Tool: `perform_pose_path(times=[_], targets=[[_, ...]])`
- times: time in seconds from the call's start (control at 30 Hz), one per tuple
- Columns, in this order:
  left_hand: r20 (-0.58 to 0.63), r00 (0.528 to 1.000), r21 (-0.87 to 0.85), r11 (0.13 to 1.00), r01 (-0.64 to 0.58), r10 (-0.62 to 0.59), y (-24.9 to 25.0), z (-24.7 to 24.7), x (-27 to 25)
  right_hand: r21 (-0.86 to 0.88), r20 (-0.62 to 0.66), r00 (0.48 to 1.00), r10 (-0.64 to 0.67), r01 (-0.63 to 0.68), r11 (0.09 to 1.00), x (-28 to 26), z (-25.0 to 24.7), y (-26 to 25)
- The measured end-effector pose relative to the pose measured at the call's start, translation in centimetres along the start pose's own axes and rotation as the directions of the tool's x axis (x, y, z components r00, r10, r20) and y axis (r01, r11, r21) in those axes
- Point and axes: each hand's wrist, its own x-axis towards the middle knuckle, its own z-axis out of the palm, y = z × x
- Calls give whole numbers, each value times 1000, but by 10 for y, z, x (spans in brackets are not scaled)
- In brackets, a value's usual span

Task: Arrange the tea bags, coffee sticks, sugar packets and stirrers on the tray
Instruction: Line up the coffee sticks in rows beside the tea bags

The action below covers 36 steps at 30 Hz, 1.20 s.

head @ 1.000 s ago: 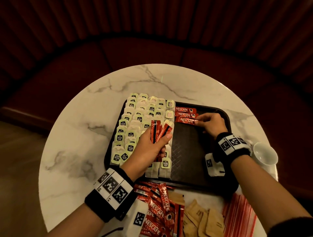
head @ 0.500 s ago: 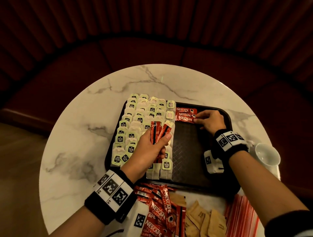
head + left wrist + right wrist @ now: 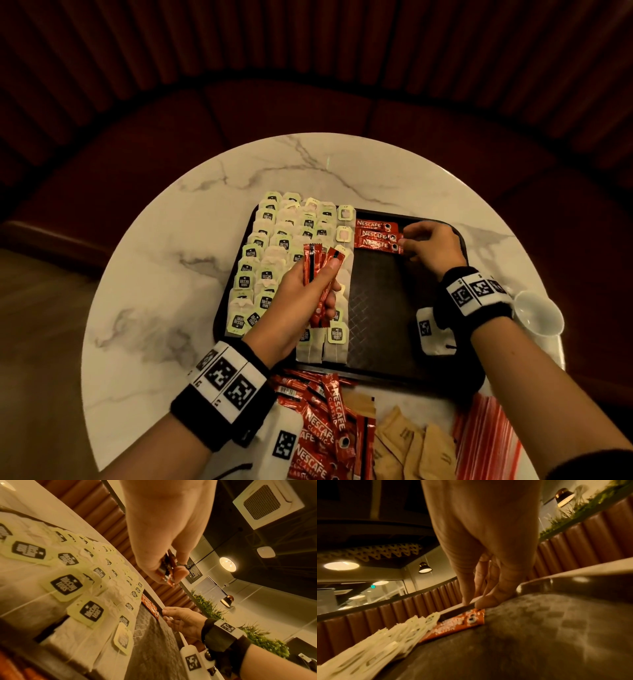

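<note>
A dark tray [image 3: 383, 308] lies on the round marble table. Rows of tea bags [image 3: 274, 260] cover its left part. Three red coffee sticks [image 3: 375, 236] lie side by side at its far edge. My right hand [image 3: 404, 238] has its thumb and forefinger at their right ends, pinching the end of the nearest one; the right wrist view shows this right hand [image 3: 476, 601] just above the coffee sticks [image 3: 458, 623]. Above the tea bags my left hand [image 3: 330, 284] grips an upright bundle of coffee sticks [image 3: 311, 260], which also shows in that left hand [image 3: 171, 573].
Near the table's front edge lie a heap of loose coffee sticks [image 3: 322, 431], brown sugar packets [image 3: 411, 448] and red-striped stirrers [image 3: 486, 442]. A white cup [image 3: 537, 313] stands right of the tray. A padded bench curves behind the table.
My right hand has slid the third coffee stick up against the other two at the tray's far edge. The left hand with its bundle has stayed put.
</note>
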Motion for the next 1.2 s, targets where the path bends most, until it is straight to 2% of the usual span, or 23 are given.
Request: perform_pose_path(times=[0.07,0.17,0.3,0.4,0.47,0.6,0.7,0.8,0.93,1.03,1.1,1.2], targets=[[6,999,-111,993,48,-48,4,1,0,2,-4,996,-91,91,996,-21,-1,-14],[23,996,-233,969,84,-81,10,4,0,89,143,970,-194,183,979,-67,1,-40],[5,999,-234,971,44,-44,14,9,-3,333,298,921,-251,147,931,-123,9,-62],[-12,1000,-254,967,6,-9,13,13,-4,368,349,901,-258,121,922,-141,21,-58],[-11,1000,-252,968,0,-3,13,15,-6,363,321,906,-276,152,919,-145,29,-52],[-50,997,-279,959,42,-58,11,14,-5,348,175,921,-349,273,897,-147,30,-45],[-92,992,-175,982,64,-81,10,7,-2,324,68,908,-413,372,870,-143,21,-42],[-49,993,-108,989,102,-108,11,6,-4,388,102,878,-468,398,831,-140,12,-41],[-2,998,-120,991,64,-65,13,9,-6,390,109,811,-575,498,775,-139,7,-38],[36,998,-119,991,55,-51,14,7,-7,396,128,806,-578,493,775,-140,4,-35],[43,999,-100,995,4,1,14,6,-8,419,153,812,-563,463,781,-142,1,-33],[-3,997,-43,996,-74,74,13,6,-8,524,199,871,-448,292,800,-144,-2,-35]])
